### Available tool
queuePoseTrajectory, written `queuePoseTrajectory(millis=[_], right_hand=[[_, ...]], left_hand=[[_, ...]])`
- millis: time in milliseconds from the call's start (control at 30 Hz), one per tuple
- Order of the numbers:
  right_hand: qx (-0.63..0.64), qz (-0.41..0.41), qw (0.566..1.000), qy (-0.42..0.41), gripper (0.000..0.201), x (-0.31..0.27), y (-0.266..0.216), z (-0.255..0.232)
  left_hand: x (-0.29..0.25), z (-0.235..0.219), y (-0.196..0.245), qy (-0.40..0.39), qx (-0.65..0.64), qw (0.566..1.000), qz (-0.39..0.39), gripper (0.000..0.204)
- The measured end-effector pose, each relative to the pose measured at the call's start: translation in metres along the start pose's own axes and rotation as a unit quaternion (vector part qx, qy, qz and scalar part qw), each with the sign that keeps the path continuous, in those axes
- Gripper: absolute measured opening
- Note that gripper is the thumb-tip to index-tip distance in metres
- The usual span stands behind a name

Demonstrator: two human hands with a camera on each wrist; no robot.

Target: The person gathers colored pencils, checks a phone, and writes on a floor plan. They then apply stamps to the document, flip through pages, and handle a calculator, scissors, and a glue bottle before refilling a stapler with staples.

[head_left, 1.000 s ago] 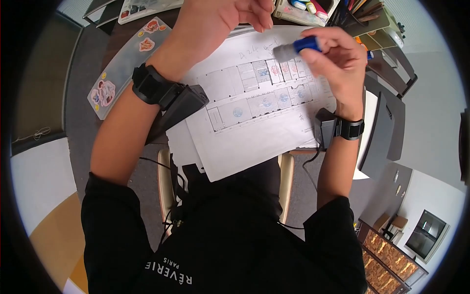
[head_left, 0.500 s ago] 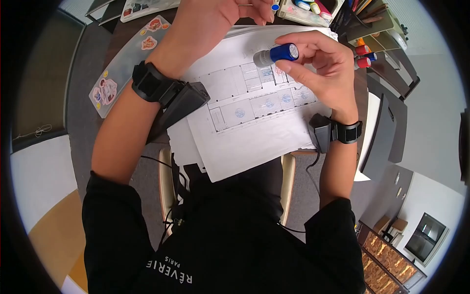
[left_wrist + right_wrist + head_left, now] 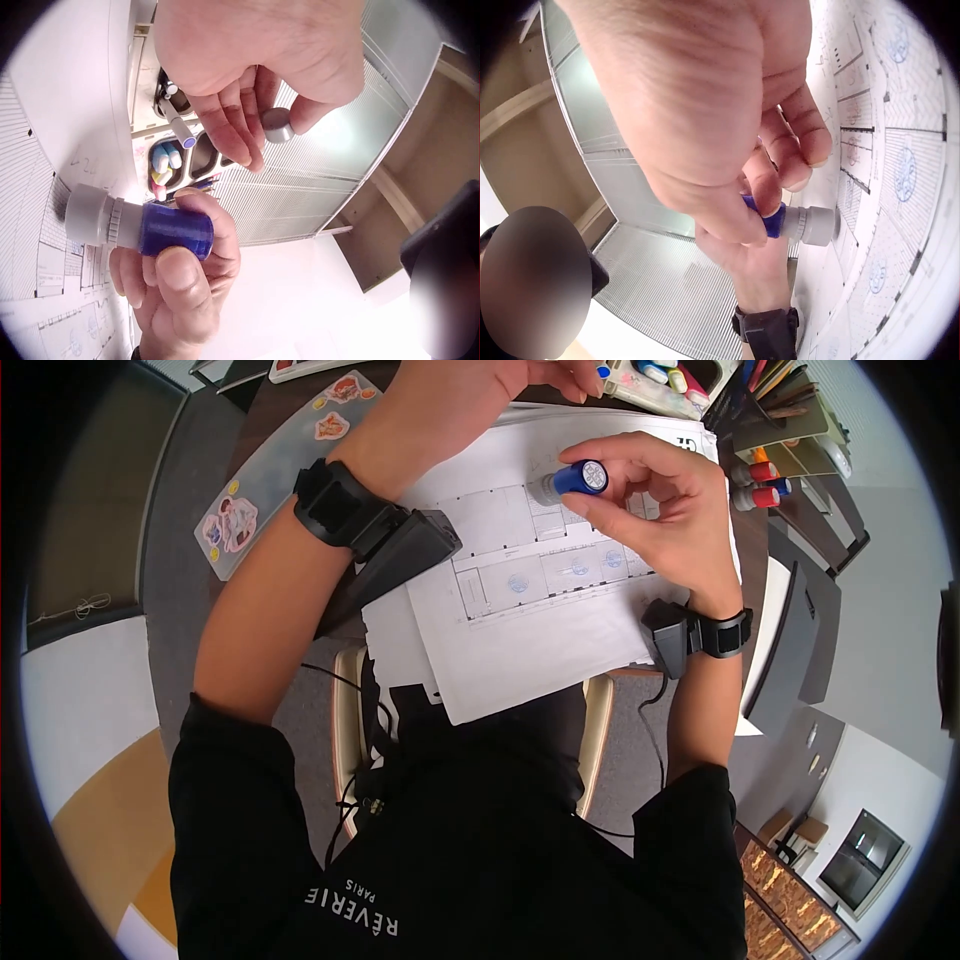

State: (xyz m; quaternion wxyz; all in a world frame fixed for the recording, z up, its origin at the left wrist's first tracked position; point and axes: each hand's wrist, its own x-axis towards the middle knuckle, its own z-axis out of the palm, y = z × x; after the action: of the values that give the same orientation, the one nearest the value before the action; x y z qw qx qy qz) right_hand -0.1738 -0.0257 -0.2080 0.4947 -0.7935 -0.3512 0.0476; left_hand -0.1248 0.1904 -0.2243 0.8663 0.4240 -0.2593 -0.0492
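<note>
My right hand (image 3: pixel 665 500) pinches a round stamp (image 3: pixel 578 478) between thumb and fingers. It has a blue barrel with a patterned disc on top and a grey lower end. That grey end points down, close over a printed floor plan (image 3: pixel 520 670). Blue and red circular stamp marks show on the plan. Over the far edge of the paper, my left hand (image 3: pixel 470 400) is partly cut off in the head view. In the left wrist view, a small grey cap (image 3: pixel 277 125) is pinched between its thumb and fingers.
Beyond the paper stands a compartment tray (image 3: pixel 201 156) with pens and correction-tape-like items. Red- and blue-topped stamps (image 3: pixel 765 497) sit at the right beside a pen holder (image 3: pixel 785 420). A stickered translucent folder (image 3: pixel 270 490) lies at left. Cables hang from the wrist cameras.
My right hand has carried the stamp leftward over the plan, and its barrel has tipped so the top disc faces upward more. My left hand keeps its hold on the cap.
</note>
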Motion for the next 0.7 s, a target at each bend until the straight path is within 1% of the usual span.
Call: queuePoseTrajectory(millis=[133, 333, 400, 633, 700], right_hand=[[0.009, 0.005, 1.0, -0.001, 0.026, -0.0009, 0.0017, -0.0008], [-0.017, -0.022, 1.0, -0.012, 0.027, 0.0002, 0.0042, -0.0002], [-0.008, -0.015, 1.0, -0.013, 0.027, -0.0004, 0.0033, -0.0001], [0.002, -0.009, 1.0, -0.011, 0.025, -0.0008, 0.0034, 0.0003], [-0.001, -0.006, 1.0, -0.013, 0.026, -0.0012, 0.0042, 0.0006]], left_hand=[[0.0001, 0.0025, 0.0004, -0.011, -0.008, 1.0, 0.005, 0.026], [-0.0017, 0.0036, 0.0007, 0.014, -0.012, 1.0, 0.008, 0.027], [0.001, 0.0011, -0.0004, -0.009, -0.01, 1.0, 0.011, 0.027], [0.0003, 0.0024, -0.0013, -0.009, -0.001, 1.0, 0.016, 0.028], [0.0013, 0.0015, -0.0016, -0.028, 0.0, 0.999, 0.022, 0.029]])
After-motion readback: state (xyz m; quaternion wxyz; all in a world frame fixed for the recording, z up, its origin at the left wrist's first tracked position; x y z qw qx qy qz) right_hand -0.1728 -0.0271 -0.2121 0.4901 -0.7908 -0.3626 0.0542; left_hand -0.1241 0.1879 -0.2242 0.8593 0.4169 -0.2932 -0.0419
